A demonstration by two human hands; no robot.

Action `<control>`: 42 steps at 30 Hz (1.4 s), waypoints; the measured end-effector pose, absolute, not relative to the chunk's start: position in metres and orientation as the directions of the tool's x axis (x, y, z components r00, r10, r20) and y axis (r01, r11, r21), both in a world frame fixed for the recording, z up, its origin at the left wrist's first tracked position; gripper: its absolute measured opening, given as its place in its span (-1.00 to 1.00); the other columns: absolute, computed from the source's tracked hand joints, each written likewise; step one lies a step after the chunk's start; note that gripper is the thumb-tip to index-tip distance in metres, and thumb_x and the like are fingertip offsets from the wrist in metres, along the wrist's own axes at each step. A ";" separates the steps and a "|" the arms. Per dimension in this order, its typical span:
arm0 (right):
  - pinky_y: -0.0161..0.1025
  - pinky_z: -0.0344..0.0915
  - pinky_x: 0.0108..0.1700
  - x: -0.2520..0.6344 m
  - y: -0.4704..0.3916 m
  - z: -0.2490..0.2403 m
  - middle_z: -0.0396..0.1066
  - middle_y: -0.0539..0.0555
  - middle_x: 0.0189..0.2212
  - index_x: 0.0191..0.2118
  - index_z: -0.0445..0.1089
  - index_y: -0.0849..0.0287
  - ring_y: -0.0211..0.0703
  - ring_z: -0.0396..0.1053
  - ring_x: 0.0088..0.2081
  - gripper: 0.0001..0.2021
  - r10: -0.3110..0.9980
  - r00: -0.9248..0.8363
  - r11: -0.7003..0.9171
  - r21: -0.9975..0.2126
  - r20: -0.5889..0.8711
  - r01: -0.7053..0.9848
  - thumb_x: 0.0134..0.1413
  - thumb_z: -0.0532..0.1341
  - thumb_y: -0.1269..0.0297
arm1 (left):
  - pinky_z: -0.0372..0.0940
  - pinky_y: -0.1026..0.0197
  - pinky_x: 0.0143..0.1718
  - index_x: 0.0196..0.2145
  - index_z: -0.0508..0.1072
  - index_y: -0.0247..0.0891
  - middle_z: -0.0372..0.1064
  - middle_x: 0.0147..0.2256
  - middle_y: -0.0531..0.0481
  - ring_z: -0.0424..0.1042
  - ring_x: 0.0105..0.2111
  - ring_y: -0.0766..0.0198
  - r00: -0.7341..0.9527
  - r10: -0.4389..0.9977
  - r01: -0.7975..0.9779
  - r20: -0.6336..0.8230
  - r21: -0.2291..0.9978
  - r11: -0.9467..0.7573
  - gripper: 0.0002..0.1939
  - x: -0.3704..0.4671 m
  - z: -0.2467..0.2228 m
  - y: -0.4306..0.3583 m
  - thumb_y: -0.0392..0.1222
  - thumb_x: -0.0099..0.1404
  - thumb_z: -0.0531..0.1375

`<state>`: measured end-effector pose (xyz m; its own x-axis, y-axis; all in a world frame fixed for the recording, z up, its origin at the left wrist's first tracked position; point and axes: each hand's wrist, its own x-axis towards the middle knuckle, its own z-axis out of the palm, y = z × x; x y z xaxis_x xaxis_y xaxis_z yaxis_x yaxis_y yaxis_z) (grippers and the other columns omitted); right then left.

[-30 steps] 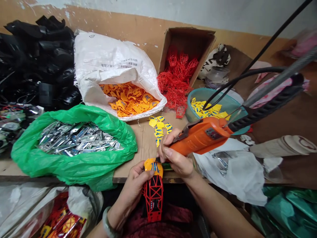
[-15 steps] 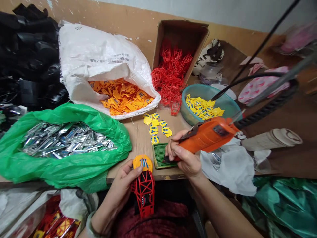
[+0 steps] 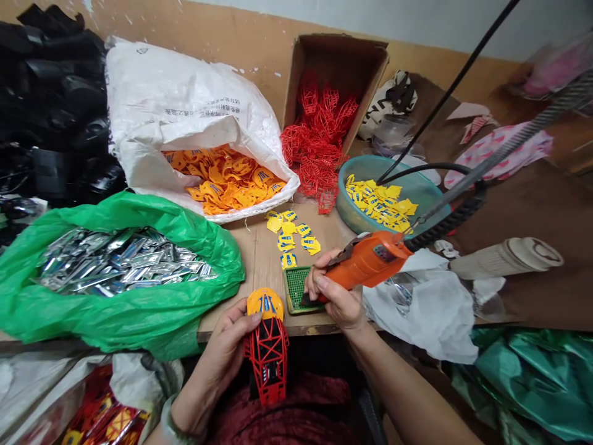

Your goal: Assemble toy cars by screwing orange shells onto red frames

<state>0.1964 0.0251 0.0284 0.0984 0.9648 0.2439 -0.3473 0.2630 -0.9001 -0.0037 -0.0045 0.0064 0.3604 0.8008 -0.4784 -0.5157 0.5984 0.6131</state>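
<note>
My left hand is closed on a toy car body with a red lattice frame and a yellow-orange front piece, near the table's front edge. My right hand grips an orange power screwdriver whose cable runs up to the right. The tool's dark tip points down at a small green mesh tray. What lies in the tray is too small to tell. Behind the tray are several yellow pieces with blue marks, lying flat on the table.
A green bag of silvery parts lies left. Behind it sits a white sack of orange parts. Red frames spill from a cardboard box. A teal bowl holds yellow pieces. Right are a white plastic bag and a pale roll.
The orange tool and its cable have shifted left and slightly down, and my right hand has moved a little left with it. My left hand still holds the car body in nearly the same place.
</note>
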 end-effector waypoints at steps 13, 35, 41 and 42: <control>-0.22 0.31 -0.45 0.197 0.023 0.022 0.31 -0.15 -0.57 -0.16 0.30 0.09 -0.27 0.29 -0.60 -0.80 0.971 0.092 0.237 -0.927 0.220 -0.290 0.14 0.31 0.24 | 0.49 0.20 -0.31 -0.13 0.58 -0.34 0.63 -0.31 -0.17 0.59 -0.41 0.16 0.395 0.792 -0.521 -0.465 0.597 0.610 -0.65 -0.005 0.003 -0.004 -0.19 0.12 0.44; -0.24 0.21 -0.50 0.138 0.040 0.084 0.23 -0.16 -0.65 -0.21 0.31 0.09 -0.27 0.21 -0.65 -0.80 0.962 -0.035 0.203 -0.798 0.270 -0.568 0.05 0.29 0.23 | 0.36 0.23 -0.17 0.00 0.58 -0.27 0.61 -0.21 -0.11 0.56 -0.25 0.16 0.461 0.833 -0.580 -0.306 0.606 0.544 -0.50 -0.010 -0.005 -0.003 -0.12 0.11 0.47; -0.26 0.21 -0.48 0.137 0.039 0.077 0.23 -0.16 -0.63 -0.16 0.31 0.11 -0.27 0.23 -0.62 -0.79 0.958 -0.063 0.204 -0.815 0.281 -0.542 0.10 0.29 0.26 | 0.30 0.19 -0.07 -0.04 0.59 -0.26 0.61 -0.18 -0.12 0.55 -0.18 0.12 0.463 0.837 -0.587 -0.292 0.607 0.537 -0.56 -0.010 -0.010 -0.004 -0.12 0.12 0.47; -0.26 0.22 -0.48 0.136 0.039 0.076 0.22 -0.16 -0.63 -0.16 0.30 0.11 -0.27 0.23 -0.62 -0.79 0.956 -0.067 0.204 -0.814 0.285 -0.544 0.10 0.29 0.26 | 0.30 0.19 -0.06 -0.06 0.59 -0.27 0.60 -0.18 -0.12 0.55 -0.18 0.12 0.462 0.838 -0.586 -0.290 0.609 0.534 -0.58 -0.010 -0.011 -0.004 -0.12 0.13 0.46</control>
